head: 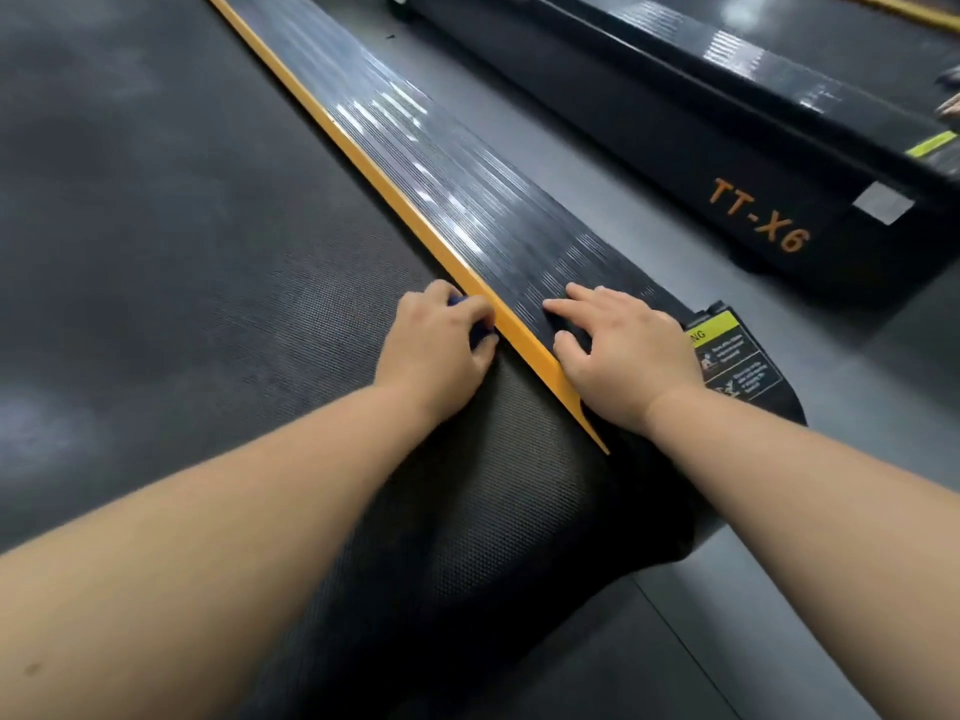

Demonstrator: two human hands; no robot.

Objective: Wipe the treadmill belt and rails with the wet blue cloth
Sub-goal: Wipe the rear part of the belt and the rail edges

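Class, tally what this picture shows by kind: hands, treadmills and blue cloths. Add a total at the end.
Hands: 2 (left hand, right hand)
Treadmills: 2 (near treadmill, far treadmill)
Blue cloths: 1 (blue cloth, mostly hidden under the left hand)
Total: 5

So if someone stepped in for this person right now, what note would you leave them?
Left hand: grips the cloth, mostly hidden under it, on the belt against the orange strip.
Right hand: flat, fingers spread, on the ribbed rail, holding nothing.
Done: cannot tell; the rail shines in streaks farther up, perhaps wet.
Left: probably most of the belt and the rails; only this one rail is in view.
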